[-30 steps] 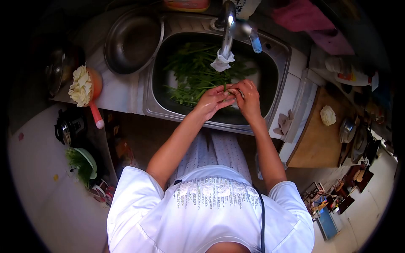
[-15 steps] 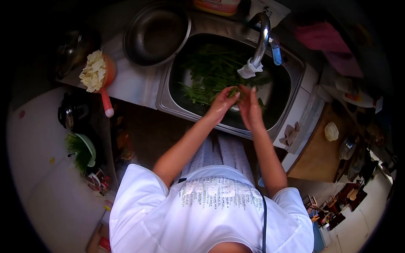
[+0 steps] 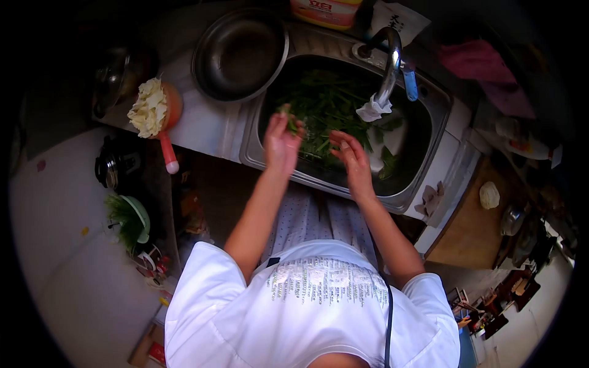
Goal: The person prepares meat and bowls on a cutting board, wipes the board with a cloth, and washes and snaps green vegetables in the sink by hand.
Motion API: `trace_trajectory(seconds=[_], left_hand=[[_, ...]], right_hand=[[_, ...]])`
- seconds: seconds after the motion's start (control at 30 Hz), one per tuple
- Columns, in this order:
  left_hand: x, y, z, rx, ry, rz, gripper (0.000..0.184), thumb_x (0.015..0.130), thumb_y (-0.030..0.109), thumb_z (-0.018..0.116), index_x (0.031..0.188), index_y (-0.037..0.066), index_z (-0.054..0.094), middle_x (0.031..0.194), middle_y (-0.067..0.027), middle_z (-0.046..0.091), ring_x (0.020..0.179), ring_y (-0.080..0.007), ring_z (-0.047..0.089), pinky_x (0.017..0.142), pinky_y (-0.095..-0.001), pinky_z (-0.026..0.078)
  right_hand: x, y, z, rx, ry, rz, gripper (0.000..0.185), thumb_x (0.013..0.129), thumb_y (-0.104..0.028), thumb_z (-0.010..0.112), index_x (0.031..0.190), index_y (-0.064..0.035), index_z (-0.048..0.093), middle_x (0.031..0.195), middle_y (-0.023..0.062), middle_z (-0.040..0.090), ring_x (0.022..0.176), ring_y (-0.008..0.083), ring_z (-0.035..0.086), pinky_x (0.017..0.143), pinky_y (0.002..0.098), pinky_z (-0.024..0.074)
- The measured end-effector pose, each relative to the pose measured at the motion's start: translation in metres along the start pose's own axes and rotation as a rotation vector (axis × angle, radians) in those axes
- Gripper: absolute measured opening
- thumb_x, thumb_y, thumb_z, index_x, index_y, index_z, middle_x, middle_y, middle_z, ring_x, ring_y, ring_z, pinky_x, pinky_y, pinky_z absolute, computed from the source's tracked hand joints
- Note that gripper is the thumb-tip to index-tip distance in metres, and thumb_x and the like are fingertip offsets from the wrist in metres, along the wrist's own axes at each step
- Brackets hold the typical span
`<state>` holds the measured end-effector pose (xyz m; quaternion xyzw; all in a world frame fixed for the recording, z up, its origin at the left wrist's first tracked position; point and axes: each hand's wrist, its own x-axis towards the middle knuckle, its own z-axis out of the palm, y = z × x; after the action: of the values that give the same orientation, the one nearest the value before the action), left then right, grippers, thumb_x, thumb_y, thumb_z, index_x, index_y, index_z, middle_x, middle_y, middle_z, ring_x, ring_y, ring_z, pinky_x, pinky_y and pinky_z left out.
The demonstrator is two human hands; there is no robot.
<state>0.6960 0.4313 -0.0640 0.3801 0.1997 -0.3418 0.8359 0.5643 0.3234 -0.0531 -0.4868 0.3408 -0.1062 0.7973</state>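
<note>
Left hand (image 3: 282, 150) has drawn apart from the loosely open right hand (image 3: 355, 164), pinching a green piece (image 3: 292, 127) above the sink (image 3: 251, 150) where leafy greens (image 3: 325, 92) lie, so two-handed handling of it seems interrupted.

greens at the fingers, over the sink

reaching over the metal sink (image 3: 250, 147) with both hands, well apart. holding a small green piece (image 3: 292, 126), blurred, in the fingers of the left hand (image 3: 283, 144). with the right hand (image 3: 354, 164), open and slightly curled, near the leafy greens (image 3: 322, 92) in the sink. above them, at the curved faucet's (image 3: 394, 58) mouth, a white wrap (image 3: 373, 109). just beside the sink, to the left, a wide pan (image 3: 236, 56); farther left, a red-handled dipper (image 3: 174, 109) with pale leaves (image 3: 147, 109). to the right, on a wooden board (image 3: 463, 227), a pale round piece (image 3: 489, 195).
</note>
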Motion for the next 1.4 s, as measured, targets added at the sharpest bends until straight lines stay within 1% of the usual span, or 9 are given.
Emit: trace_trajectory(seconds=[0.2,0.23,0.33,0.4,0.67,0.8,1.03,1.13,1.4], left_hand=[[0.063,0.089,0.002,0.708,0.031,0.556,0.04,0.089,0.023,0.057,0.121,0.003,0.045,0.104,-0.0104,0.055,0.09,-0.0178,0.056,0.083,-0.0304,0.046],[0.081,0.102,-0.001,1.347,0.096,0.893,0.047,0.087,0.023,0.06,0.124,-0.001,0.044,0.111,-0.0163,0.055,0.103,-0.0276,0.054,0.091,-0.0362,0.042],[0.095,0.107,0.005,1.682,0.17,0.951,0.047,0.084,0.019,0.061,0.123,-0.002,0.045,0.114,-0.0198,0.053,0.109,-0.0339,0.05,0.096,-0.0383,0.037],[0.077,0.094,0.023,1.676,0.138,1.385,0.042,0.08,0.011,0.059,0.12,-0.001,0.048,0.112,-0.019,0.053,0.109,-0.0346,0.048,0.095,-0.0393,0.036],[0.102,-0.127,-0.039,1.786,-0.613,0.618,0.045,0.078,0.006,0.055,0.123,0.002,0.048,0.13,-0.017,0.043,0.122,-0.0329,0.039,0.102,-0.0446,0.031],[0.084,-0.149,-0.06,2.327,-0.647,0.726,0.057,0.088,0.032,0.048,0.136,0.006,0.032,0.145,-0.0089,0.024,0.136,-0.0251,0.015,0.108,-0.0483,0.016],[0.054,-0.119,0.0,2.225,-0.657,0.459,0.052,0.083,0.021,0.056,0.131,0.006,0.041,0.134,-0.0117,0.041,0.125,-0.0293,0.034,0.105,-0.0468,0.023],[0.041,-0.113,0.033,1.78,-0.792,0.794,0.038,0.08,0.011,0.059,0.118,0.01,0.053,0.121,-0.0085,0.051,0.117,-0.0295,0.044,0.095,-0.0431,0.035],[0.035,-0.096,0.051,1.755,-0.955,0.726,0.02,0.078,0.013,0.062,0.098,0.01,0.062,0.09,-0.0058,0.057,0.092,-0.0272,0.053,0.083,-0.0396,0.039]], right_hand=[[0.007,0.047,-0.079,-0.218,0.118,0.293,0.023,0.089,-0.013,0.047,0.108,-0.0058,0.059,0.1,0.003,0.063,0.093,0.0123,0.057,0.079,0.0268,0.0442],[0.009,0.056,-0.094,-0.321,0.153,0.347,0.022,0.089,-0.014,0.048,0.106,-0.0056,0.06,0.098,0.0032,0.063,0.091,0.0122,0.058,0.078,0.027,0.0446],[0.034,0.075,-0.122,-0.694,0.221,0.11,0.022,0.088,-0.018,0.051,0.103,-0.0053,0.062,0.093,0.0126,0.065,0.087,0.0212,0.062,0.073,0.0295,0.0466],[0.066,0.081,-0.128,-0.898,0.258,-0.136,0.024,0.087,-0.021,0.052,0.102,-0.0053,0.062,0.09,0.0178,0.064,0.087,0.0282,0.062,0.072,0.0349,0.0478],[0.147,0.144,-0.121,-1.371,0.261,-0.433,0.022,0.085,-0.015,0.045,0.099,-0.0054,0.059,0.089,0.0174,0.063,0.082,0.0315,0.061,0.072,0.0434,0.0484],[0.133,0.106,-0.158,-1.505,0.238,0.141,0.024,0.086,-0.017,0.045,0.102,-0.0078,0.06,0.093,0.0182,0.063,0.084,0.0338,0.062,0.074,0.0448,0.0484],[0.085,0.04,-0.175,-1.25,-0.014,-0.066,0.025,0.087,-0.02,0.05,0.105,-0.0032,0.059,0.093,0.018,0.063,0.082,0.0345,0.061,0.072,0.0413,0.0468],[0.067,0.021,-0.175,-0.936,-0.128,-0.037,0.021,0.087,-0.016,0.052,0.101,-0.001,0.058,0.087,0.0172,0.062,0.078,0.0313,0.061,0.069,0.0369,0.0456],[0.026,-0.035,-0.137,-0.802,-0.255,0.058,0.018,0.093,-0.015,0.043,0.101,-0.0011,0.053,0.085,0.015,0.061,0.077,0.027,0.059,0.069,0.0333,0.0443]])
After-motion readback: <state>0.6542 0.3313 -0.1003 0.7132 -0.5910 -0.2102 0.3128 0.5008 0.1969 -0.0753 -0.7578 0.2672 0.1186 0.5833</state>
